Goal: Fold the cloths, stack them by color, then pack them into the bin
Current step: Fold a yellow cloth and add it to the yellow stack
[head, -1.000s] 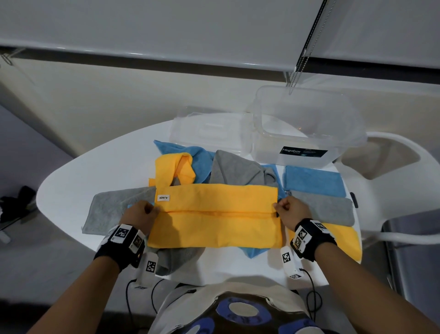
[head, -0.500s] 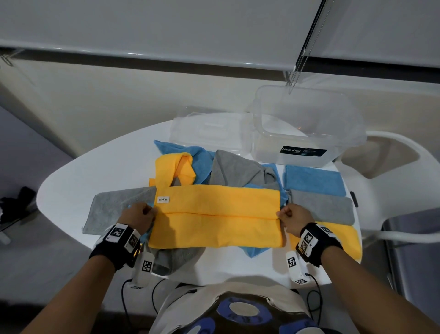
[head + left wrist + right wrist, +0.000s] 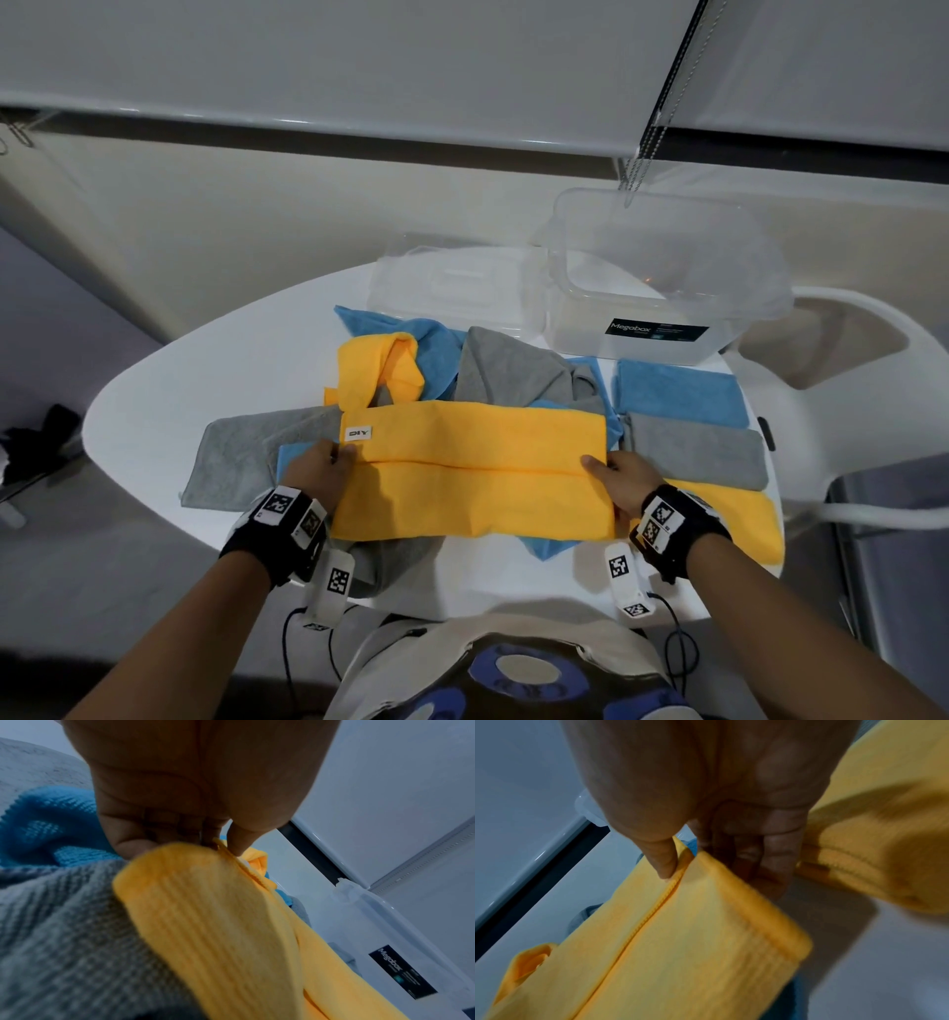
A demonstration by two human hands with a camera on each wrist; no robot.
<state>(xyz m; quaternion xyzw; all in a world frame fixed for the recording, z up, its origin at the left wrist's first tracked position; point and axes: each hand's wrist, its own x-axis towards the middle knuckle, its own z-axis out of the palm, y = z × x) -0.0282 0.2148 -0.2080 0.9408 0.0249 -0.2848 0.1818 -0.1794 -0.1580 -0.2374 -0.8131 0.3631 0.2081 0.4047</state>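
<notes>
Both hands pinch the yellow cloth (image 3: 472, 473) at its ends, left hand (image 3: 316, 475) and right hand (image 3: 624, 480), thumbs on the folded hem as it lies across loose cloths on the surface (image 3: 154, 390). If I pull unevenly, the fold may skew and drag the gray cloth (image 3: 231, 462) underneath.

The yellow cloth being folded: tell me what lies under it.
Under the yellow cloth held by the left hand and right hand, a blue cloth and a gray cloth stick out at its near edge. Anything else beneath is covered.
</notes>
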